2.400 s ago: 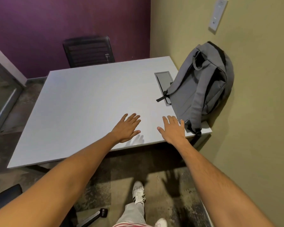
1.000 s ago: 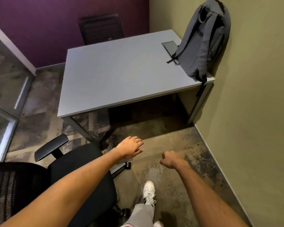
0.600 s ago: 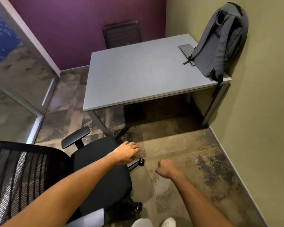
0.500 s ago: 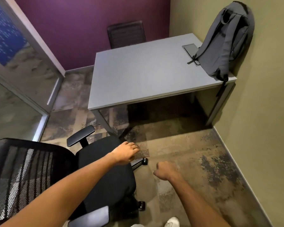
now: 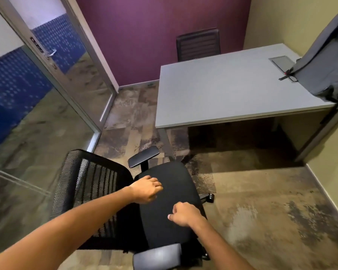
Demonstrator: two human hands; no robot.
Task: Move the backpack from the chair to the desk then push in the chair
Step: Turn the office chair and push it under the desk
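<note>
1. The backpack (image 5: 324, 61) is already on the desk (image 5: 222, 88). It stands at the desk's far right corner, leaning on the olive wall, with its base at the near right edge beside a grey inset panel (image 5: 281, 62). That half of the job looks done.
2. The chair (image 5: 170, 199) sits well apart from the desk, off its near left corner, with the seat empty. It is turned so its mesh back (image 5: 90, 184) faces the glass partition and its seat points roughly along the desk's near edge, not into the knee space.
3. The step in hand, as I judge it, is pushing the chair in. To do it well, the person should first swivel the seat to face the desk's near edge, then roll it straight under. The armrests (image 5: 143, 156) need watching so they clear the underside. The desk leg at the near left corner is the likely snag.
4. A push from the backrest or both armrests would steer the castors better than pressing on the cushion.
5. The left hand (image 5: 145, 189) hovers over the rear of the seat, palm down, fingers curled loosely, its grip closed on nothing.
6. The right hand (image 5: 183, 214) hangs over the seat's near side in a loose fist, also empty. Whether either touches the cushion, I cannot tell.
7. Both forearms reach forward and down, elbows slightly bent.
</note>
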